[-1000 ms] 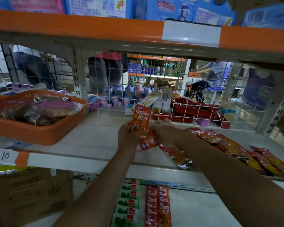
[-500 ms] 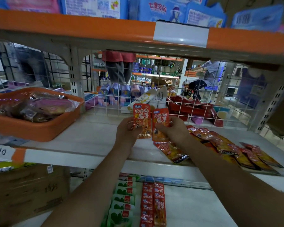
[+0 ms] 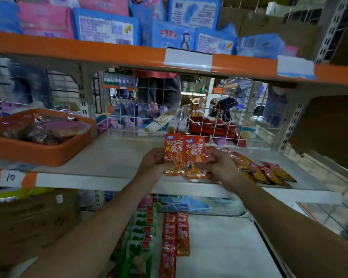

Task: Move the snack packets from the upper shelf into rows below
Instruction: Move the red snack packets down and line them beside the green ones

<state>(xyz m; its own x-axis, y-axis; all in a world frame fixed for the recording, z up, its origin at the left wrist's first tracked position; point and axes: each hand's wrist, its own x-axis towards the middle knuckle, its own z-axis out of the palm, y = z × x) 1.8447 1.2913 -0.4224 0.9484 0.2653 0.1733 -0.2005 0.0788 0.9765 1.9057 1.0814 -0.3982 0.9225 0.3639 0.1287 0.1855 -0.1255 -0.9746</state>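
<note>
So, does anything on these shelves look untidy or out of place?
Yes. The loose red packets on the right of the middle shelf lie overlapping and slanted, unlike the straight rows below.

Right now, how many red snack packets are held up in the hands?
2. The left packet is pinched by the left hand; the right packet, overlapping its edge, is held by the right hand. More could be stacked hidden behind them.
</note>
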